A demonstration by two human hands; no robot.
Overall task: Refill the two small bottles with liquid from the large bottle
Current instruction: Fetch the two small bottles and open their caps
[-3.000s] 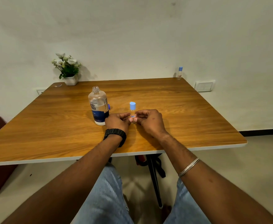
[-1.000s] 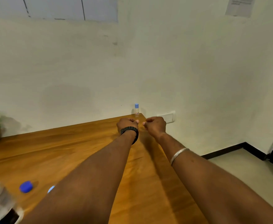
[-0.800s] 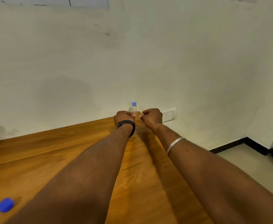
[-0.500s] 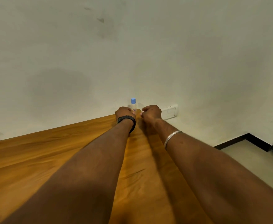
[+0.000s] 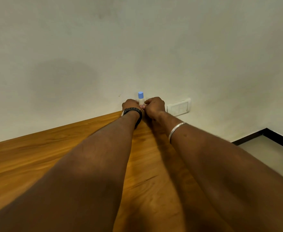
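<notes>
Small bottle (image 5: pixel 141 99): upright, long axis vertical, blue cap up, just left of wall switch (image 5: pixel 178 107) | left hand (image 5: pixel 130 105), right hand (image 5: pixel 154 106): fingers curled round bottle body, at far table (image 5: pixel 37 153) edge.

This looks like a plain room in a home or small office, though which of the 2 cannot be told. A wooden table (image 5: pixel 37 161) with a warm, varnished grain stands pushed against a bare, off-white painted wall (image 5: pixel 137 47) that shows faint smudges and shadows. A white switch plate (image 5: pixel 178 107) is set low in that wall, just beside the table's far corner. To the right, a pale floor (image 5: pixel 262 158) meets the wall along a dark skirting board (image 5: pixel 262 135). The light is soft and indoor.
</notes>
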